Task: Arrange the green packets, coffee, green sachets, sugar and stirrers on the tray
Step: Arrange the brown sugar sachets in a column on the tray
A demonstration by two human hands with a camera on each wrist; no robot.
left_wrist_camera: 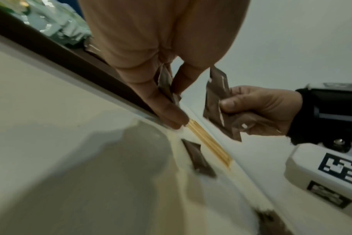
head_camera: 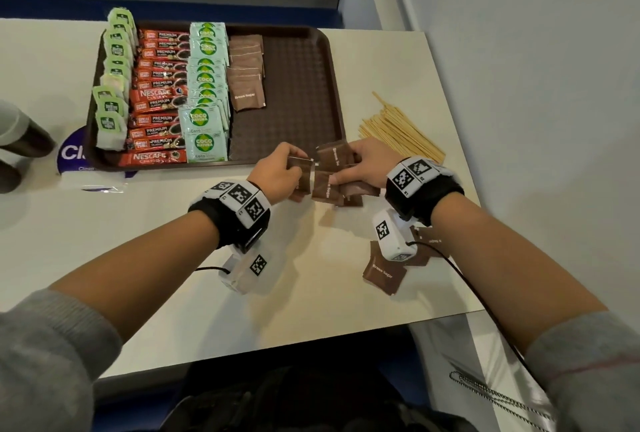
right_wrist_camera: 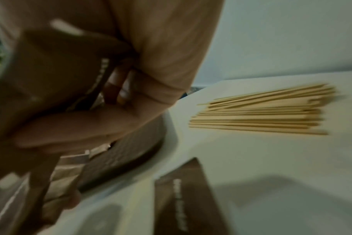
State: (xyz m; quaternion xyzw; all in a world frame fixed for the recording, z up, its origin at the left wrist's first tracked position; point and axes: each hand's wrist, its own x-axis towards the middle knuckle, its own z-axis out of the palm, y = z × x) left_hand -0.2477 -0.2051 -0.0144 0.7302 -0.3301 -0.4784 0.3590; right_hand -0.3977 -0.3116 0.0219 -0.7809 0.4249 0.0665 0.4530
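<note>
While the head view shows both hands meeting just off the tray's [head_camera: 330, 61] near edge, the left hand [head_camera: 277, 172] pinches one brown sugar sachet [head_camera: 300, 172] and the right hand [head_camera: 367, 161] clamps several; only the left wrist view shows the left fingers [left_wrist_camera: 165, 109] closed on foil. Stirrers [head_camera: 401, 130] lie on the bench [head_camera: 173, 258] beside the tray, loose sachets [head_camera: 382, 272] nearer.
</note>
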